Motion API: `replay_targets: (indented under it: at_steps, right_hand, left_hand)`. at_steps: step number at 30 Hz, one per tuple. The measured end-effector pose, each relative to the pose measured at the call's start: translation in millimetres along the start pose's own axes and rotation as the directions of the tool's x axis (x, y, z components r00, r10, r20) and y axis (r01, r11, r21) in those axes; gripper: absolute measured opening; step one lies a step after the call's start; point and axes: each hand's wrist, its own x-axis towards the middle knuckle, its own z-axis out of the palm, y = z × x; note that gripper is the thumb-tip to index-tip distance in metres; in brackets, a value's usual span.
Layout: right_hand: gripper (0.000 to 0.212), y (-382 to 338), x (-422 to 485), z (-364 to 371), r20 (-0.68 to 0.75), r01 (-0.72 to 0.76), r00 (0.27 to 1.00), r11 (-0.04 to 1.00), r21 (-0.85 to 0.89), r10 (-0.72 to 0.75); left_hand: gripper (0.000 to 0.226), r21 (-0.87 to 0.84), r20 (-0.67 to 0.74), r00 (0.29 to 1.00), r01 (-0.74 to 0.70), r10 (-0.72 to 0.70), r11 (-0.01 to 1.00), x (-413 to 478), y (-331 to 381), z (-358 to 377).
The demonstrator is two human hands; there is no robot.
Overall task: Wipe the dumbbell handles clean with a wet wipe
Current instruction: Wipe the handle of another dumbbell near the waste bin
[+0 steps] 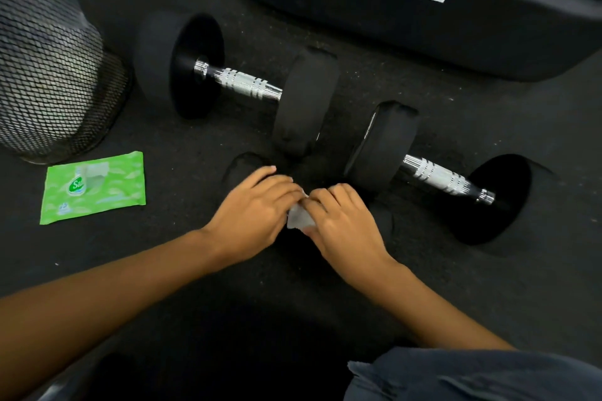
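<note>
Two black dumbbells lie on the dark floor. The left dumbbell has a knurled chrome handle between two round weights. The right dumbbell lies further right and nearer, its chrome handle bare. My left hand and my right hand meet just in front of the dumbbells, both pinching a small white wet wipe that shows between the fingers. Neither hand touches a dumbbell.
A green wet wipe pack lies flat on the floor at the left. Behind it stands a black mesh waste bin. A large black padded piece of equipment fills the top right. My knee in dark cloth is at the bottom right.
</note>
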Motion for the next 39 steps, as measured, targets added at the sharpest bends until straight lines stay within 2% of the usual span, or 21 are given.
replay_targets:
  at_steps: [3,7,10,16,19,23,28,30,35,39]
  right_hand:
    - [0.037,15.5,-18.2,-5.7,-0.059,0.000,0.998,0.997,0.073,0.004]
    - [0.032,33.0,-41.7,-11.7,-0.160,-0.126,0.970,0.941,0.315,0.183]
    - [0.037,36.7,-50.7,-6.4,-0.148,-0.237,0.930,0.855,0.461,0.338]
    - [0.041,21.9,-51.9,13.2,-0.144,-0.332,0.809,0.644,0.689,0.570]
    - [0.040,19.4,-49.5,18.6,-0.178,-0.322,0.776,0.623,0.713,0.605]
    - [0.038,21.5,-51.3,20.2,-0.183,-0.303,0.773,0.608,0.734,0.607]
    - [0.036,20.2,-49.4,20.1,-0.189,-0.296,0.762,0.594,0.748,0.619]
    - [0.037,19.9,-49.2,20.6,-0.188,-0.302,0.759,0.593,0.747,0.623]
    - [0.038,20.7,-48.8,20.8,-0.185,-0.313,0.766,0.609,0.728,0.615]
    - [0.039,20.4,-49.7,19.9,-0.176,-0.322,0.776,0.620,0.716,0.606]
  left_hand:
    - [0.033,0.014,0.006,1.000,-0.009,0.009,1.000,-0.5,3.0,4.6]
    - [0.033,0.036,0.026,1.000,-0.008,0.007,0.999,5.7,6.6,4.7]
    - [0.047,0.023,0.075,0.997,0.019,-0.021,1.000,11.4,14.8,3.9]
    - [0.044,-0.041,0.098,0.994,0.061,-0.057,0.997,27.3,39.2,19.6]
    - [0.043,-0.084,0.080,0.997,0.021,-0.015,0.996,32.1,54.7,26.4]
    - [0.039,-0.195,0.105,0.992,-0.047,0.068,0.980,33.3,38.9,22.2]
    - [0.045,-0.316,0.162,0.987,0.066,-0.015,0.947,25.3,20.0,15.4]
    - [0.047,-0.313,0.179,0.983,0.104,-0.049,0.944,29.4,30.8,18.6]
    - [0.040,-0.200,0.125,0.992,-0.005,0.031,0.980,40.1,59.1,30.4]
    - [0.040,-0.194,0.125,0.991,-0.018,0.043,0.981,34.3,39.1,26.6]
